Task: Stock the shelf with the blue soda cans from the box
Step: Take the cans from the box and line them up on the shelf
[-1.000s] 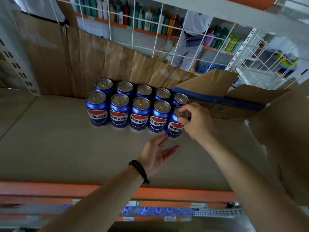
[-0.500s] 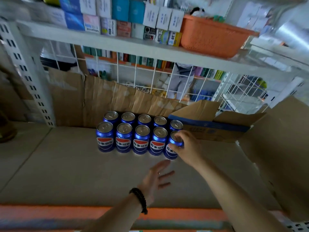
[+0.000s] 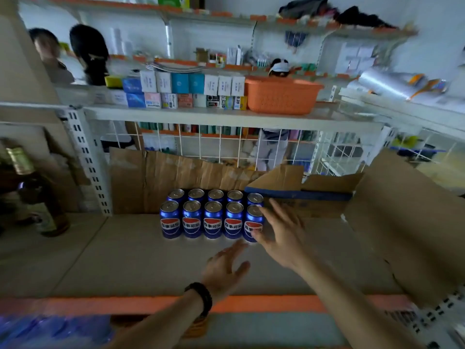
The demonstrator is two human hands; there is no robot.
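Observation:
Several blue soda cans (image 3: 212,217) stand in two rows on the beige shelf (image 3: 125,253), against a cardboard sheet at the back. My right hand (image 3: 281,238) is open with spread fingers beside the rightmost front can (image 3: 253,222), its fingertips near the can's side. My left hand (image 3: 224,268) hovers open and blurred above the shelf, in front of the cans and apart from them. The open cardboard box (image 3: 299,197) with a blue stripe sits right of the cans; its inside is hidden.
A big cardboard flap (image 3: 407,222) rises at the right. An upper shelf (image 3: 226,113) carries small boxes and an orange basket (image 3: 281,95). A wire grid backs the shelf. People stand beyond the shelves. An orange rail (image 3: 75,304) edges the shelf front.
My right hand has let go of the rightmost front can's top and opened beside it. My left hand has drawn back a little. The view has tilted upward.

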